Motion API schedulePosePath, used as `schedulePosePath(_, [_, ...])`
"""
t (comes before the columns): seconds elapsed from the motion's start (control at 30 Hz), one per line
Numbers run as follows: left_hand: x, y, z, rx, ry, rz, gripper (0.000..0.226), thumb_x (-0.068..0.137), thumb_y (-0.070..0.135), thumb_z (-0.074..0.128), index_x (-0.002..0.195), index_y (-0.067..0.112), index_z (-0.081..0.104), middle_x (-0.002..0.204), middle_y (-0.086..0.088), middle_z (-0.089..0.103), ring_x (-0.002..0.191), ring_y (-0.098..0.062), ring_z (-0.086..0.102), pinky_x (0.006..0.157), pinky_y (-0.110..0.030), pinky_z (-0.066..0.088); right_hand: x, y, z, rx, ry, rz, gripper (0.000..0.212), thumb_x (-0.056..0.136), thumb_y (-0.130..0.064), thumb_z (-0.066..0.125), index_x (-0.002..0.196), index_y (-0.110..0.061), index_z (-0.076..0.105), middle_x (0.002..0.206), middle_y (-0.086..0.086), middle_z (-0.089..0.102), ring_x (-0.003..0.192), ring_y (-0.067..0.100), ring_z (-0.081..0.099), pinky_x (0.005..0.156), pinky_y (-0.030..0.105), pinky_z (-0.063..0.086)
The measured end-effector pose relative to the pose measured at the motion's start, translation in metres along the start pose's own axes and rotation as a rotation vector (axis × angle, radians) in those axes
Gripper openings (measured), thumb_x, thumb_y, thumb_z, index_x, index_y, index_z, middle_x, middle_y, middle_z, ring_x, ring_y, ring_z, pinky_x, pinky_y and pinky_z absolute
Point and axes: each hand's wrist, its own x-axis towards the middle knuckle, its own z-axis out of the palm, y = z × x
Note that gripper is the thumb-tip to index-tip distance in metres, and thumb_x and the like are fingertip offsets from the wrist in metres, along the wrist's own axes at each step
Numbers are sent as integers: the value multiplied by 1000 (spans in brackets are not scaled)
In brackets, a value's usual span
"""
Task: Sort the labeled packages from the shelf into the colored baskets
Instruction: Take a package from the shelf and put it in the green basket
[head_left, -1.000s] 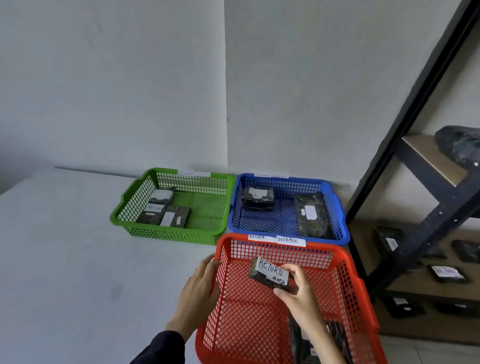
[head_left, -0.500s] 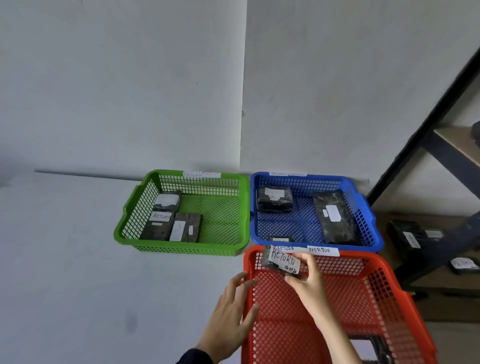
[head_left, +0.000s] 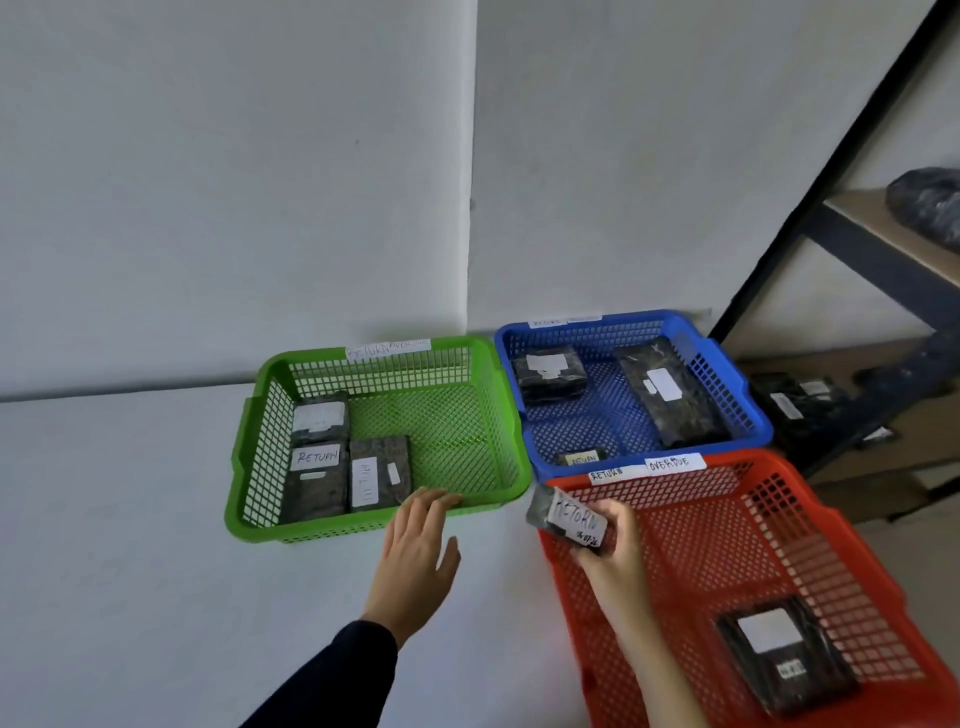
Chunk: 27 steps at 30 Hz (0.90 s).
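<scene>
Over the red basket's (head_left: 831, 525) near-left corner, the right hand (head_left: 613, 545) pinches a small dark RETURN package (head_left: 569, 517) by its short end. It looks light and fairly stiff, wrapped in slick film, so gripping across the narrow sides suits it. The left hand (head_left: 415, 556) hovers with fingers spread near the green basket (head_left: 270, 441), holding nothing.

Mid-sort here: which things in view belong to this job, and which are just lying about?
Belongs to the job:
- RETURN package, gripped by the right hand
- green basket, three packages inside
- blue basket
- red basket
- shelf with packages still on it
- left hand, open, reaching toward the green basket

Lying about:
- white table
- wall
</scene>
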Motion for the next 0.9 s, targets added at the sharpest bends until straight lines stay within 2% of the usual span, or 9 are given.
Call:
schedulePosePath(0.13, [-2,-9,0,50,-37,61,48,80,29,36,125,17,49,125,0,53,123,-14,33,102,-24,19,-11,0,10,25,113,7,43,73,22,59,94,-14,45,86,-3,50,77,8,50,63,5,43])
schedulePosePath(0.2, [-2,-11,-3,53,-56,79,48,79,29,37,125,18,50,123,2,55,118,-12,36,101,-24,21,-14,-2,14,48,126,-23,47,72,20,59,91,-22,46,89,2,53,80,13,52,68,11,46])
schedulePosePath(0.3, [3,-17,-10,43,-52,123,43,81,28,38,122,22,50,117,7,58,109,-9,41,97,-23,25,-6,-14,23,43,104,-94,44,69,8,61,94,-26,48,98,10,56,90,21,57,79,28,49])
schedulePosePath(0.37, [6,-26,-17,76,-32,136,38,82,28,39,118,24,50,108,9,61,101,-7,43,93,-22,26,5,-26,36,1,72,-145,48,69,10,62,96,-27,49,100,10,56,94,23,57,83,31,49])
schedulePosePath(0.5, [4,-58,-33,131,39,16,26,87,33,35,106,31,54,94,15,63,92,-6,51,92,-26,27,27,-40,76,-149,-5,-276,63,63,21,55,98,-30,46,101,5,54,97,26,54,84,34,47])
schedulePosePath(0.6, [10,-85,-48,229,91,-102,30,89,35,31,93,30,60,90,14,64,99,-13,60,100,-35,21,47,-42,112,-278,-100,-334,55,64,17,59,101,-22,49,101,0,55,98,26,54,82,39,48])
schedulePosePath(0.7, [21,-104,-61,335,109,-240,36,89,34,25,87,27,61,92,11,63,111,-16,56,108,-47,15,74,-44,150,-370,-255,-294,39,74,14,58,104,-11,53,103,1,54,102,21,53,81,20,45])
schedulePosePath(0.77, [28,-112,-66,385,145,-299,35,87,31,28,82,23,61,90,6,65,110,-20,59,106,-50,16,91,-44,172,-401,-327,-241,34,78,13,56,105,-8,53,107,7,55,103,20,53,80,16,44])
schedulePosePath(0.9, [43,-128,-73,401,209,-361,38,85,32,30,90,18,65,109,-3,65,120,-27,52,107,-49,14,123,-37,206,-468,-404,-173,31,79,12,55,105,-5,52,107,10,57,101,24,55,79,30,48])
